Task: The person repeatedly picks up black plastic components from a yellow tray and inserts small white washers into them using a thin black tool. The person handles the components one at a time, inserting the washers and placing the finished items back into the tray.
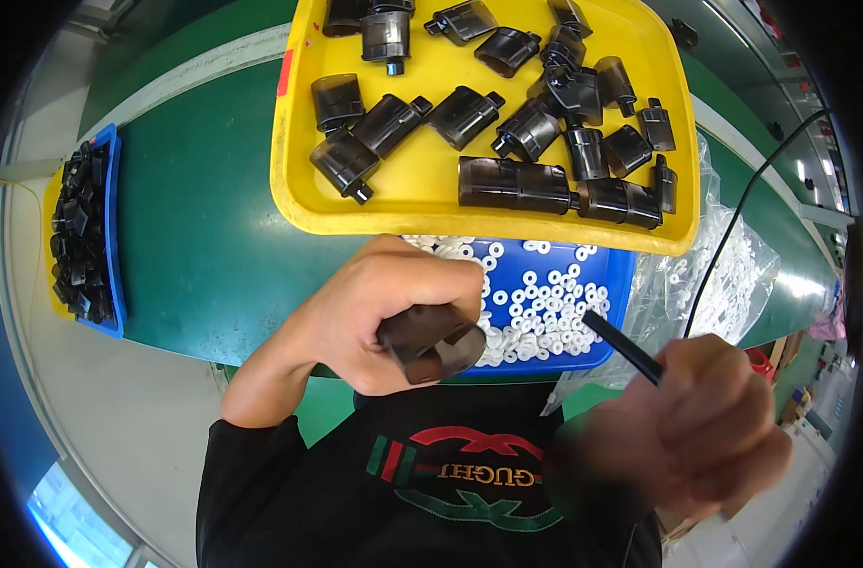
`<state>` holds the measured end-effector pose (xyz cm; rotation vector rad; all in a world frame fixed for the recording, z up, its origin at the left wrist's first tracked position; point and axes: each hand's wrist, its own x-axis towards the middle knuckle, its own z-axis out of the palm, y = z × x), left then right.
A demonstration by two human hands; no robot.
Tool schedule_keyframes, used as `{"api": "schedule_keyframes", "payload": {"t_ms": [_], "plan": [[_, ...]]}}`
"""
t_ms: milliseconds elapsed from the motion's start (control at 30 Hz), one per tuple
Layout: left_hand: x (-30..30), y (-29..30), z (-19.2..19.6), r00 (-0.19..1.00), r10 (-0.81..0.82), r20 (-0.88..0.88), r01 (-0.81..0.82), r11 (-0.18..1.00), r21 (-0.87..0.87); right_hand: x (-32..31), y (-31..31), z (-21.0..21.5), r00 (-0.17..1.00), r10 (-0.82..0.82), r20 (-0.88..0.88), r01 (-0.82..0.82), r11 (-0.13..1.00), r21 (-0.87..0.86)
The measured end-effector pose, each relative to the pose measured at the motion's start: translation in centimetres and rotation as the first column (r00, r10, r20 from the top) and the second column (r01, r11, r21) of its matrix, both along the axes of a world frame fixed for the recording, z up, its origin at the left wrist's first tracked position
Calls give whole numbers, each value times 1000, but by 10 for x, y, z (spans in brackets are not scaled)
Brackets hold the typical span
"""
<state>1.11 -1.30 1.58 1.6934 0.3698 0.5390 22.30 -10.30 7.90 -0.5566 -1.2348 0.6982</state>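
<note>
- One dark smoky plastic pod [434, 343], box-shaped and half transparent, sits in my left hand [379, 317]; the fingers are closed around it, above the blue tray [621, 284].
- My right hand [696, 431] pinches a thin black stick [622, 346].
- The blue tray holds many small white rings [545, 308].
- The yellow tray [294, 180] holds similar dark pods [516, 185].
</note>
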Motion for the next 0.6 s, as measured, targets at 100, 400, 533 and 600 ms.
{"api": "schedule_keyframes", "payload": {"t_ms": [100, 400, 533, 600], "plan": [[0, 1, -1, 997, 16, 79, -10, 997, -72, 9, -7, -15, 952, -152, 265, 187, 976, -111], [-1, -1, -7, 966, 246, 77, -218, 939, -264, 33, -9, -89, 275, -151, 950, 493, 870, -5], [1, 15, 27, 905, 407, -123, -425, 865, -267, 22, -9, -89, 226, -153, 962, 581, 814, -7], [15, 43, 38, 894, 417, -165, -402, 908, 115, 20, -12, -97, 165, -176, 971, 602, 797, 43]]}}
